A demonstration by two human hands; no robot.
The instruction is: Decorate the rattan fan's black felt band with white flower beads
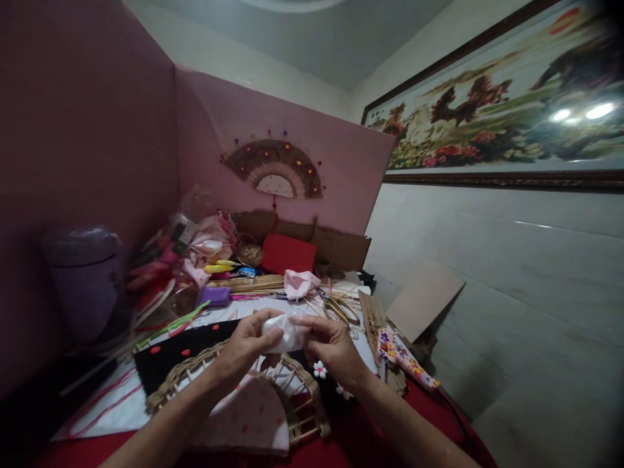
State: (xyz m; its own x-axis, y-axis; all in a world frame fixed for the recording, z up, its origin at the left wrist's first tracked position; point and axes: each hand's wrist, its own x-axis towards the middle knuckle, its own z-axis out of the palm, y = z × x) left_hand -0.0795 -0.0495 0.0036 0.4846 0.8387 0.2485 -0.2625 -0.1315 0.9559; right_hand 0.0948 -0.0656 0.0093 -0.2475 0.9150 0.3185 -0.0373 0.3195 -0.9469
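Observation:
A small white packet in clear plastic wrap (283,333) is held up between both hands. My left hand (253,338) is closed on its left side, thumb in front. At its right edge, my right hand (331,344) pinches the wrapping. Below the hands lies a fan-shaped piece with a woven twine rim (309,396), thin stick ribs and a pale pink dotted cloth part (253,416). Beneath it, a black cloth-like panel (166,354) carries red dots on the left and white flowers (320,369) on the right.
Gold-handled scissors (341,309), a purple packet (214,296), bundled sticks (253,284) and pink cloth (299,284) lie beyond the hands. A flower-patterned glue gun (407,361) lies right. A lidded purple container (88,286) stands left. A decorated fan (277,166) hangs on the pink panel.

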